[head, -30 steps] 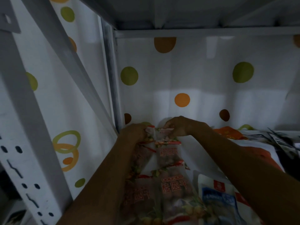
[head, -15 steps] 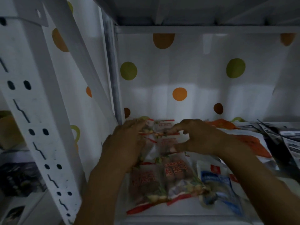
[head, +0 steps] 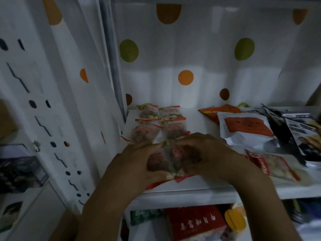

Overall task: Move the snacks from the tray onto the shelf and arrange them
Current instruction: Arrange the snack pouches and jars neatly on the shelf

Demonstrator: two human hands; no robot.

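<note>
Clear snack packets with red lettering lie in two columns on the white shelf (head: 199, 190) at its left end. The far packets (head: 159, 122) lie flat near the back wall. My left hand (head: 137, 164) and my right hand (head: 210, 155) frame the nearest pair of packets (head: 166, 159) at the shelf's front, fingers curled round their outer edges. The tray is out of view.
To the right lie a white pouch with an orange label (head: 246, 131), an orange packet (head: 218, 111), a peanut bag (head: 272, 164) and dark packs (head: 302, 134). A perforated white upright (head: 52, 129) stands left. A red box (head: 196, 223) sits on the shelf below.
Both hands have drawn back from the far packets to the nearest pair at the shelf's front edge. The view has pulled back, and the shelf below shows.
</note>
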